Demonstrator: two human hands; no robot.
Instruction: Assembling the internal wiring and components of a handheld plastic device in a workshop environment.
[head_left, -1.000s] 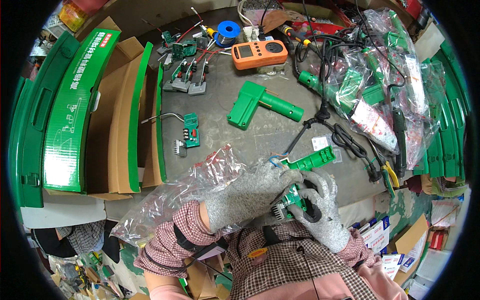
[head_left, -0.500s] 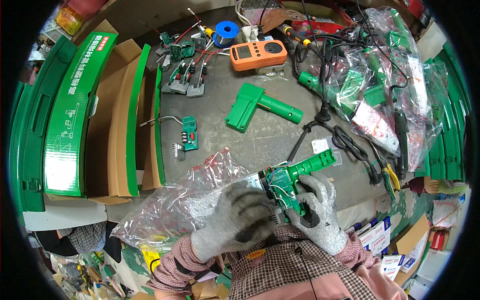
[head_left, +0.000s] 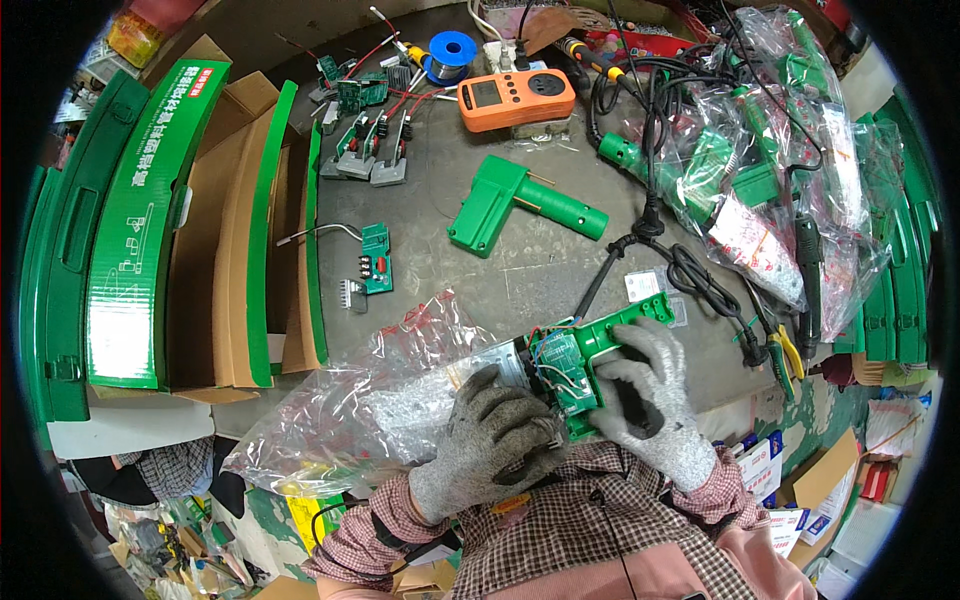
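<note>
Before me lies an opened green pipe-welder housing (head_left: pixel 632 322) with a circuit board (head_left: pixel 563 372) and thin wires exposed in it. Its metal end (head_left: pixel 500 362) extends left into a clear plastic bag (head_left: pixel 330 425). My left hand (head_left: pixel 490 440), in a grey glove, has its fingers curled at the board's lower left; what they hold, if anything, is hidden. My right hand (head_left: pixel 652 405), also gloved, is beside the housing's right side, with thumb and fingers apart. Farther off lies a green housing cover (head_left: pixel 525 205). A loose circuit board (head_left: pixel 377 258) with a white wire lies left of it.
Open green cartons (head_left: pixel 150 240) stand at left. Toward the back are more circuit boards (head_left: pixel 365 145), a solder spool (head_left: pixel 452 55) and an orange meter (head_left: pixel 515 102). Black cables (head_left: pixel 650 215), bagged green tools (head_left: pixel 760 170) and yellow-handled pliers (head_left: pixel 785 360) occupy the right.
My left hand has shifted slightly down and left, uncovering more of the metal end. My right hand has moved a little right, off the board's lower edge, its fingers spreading.
</note>
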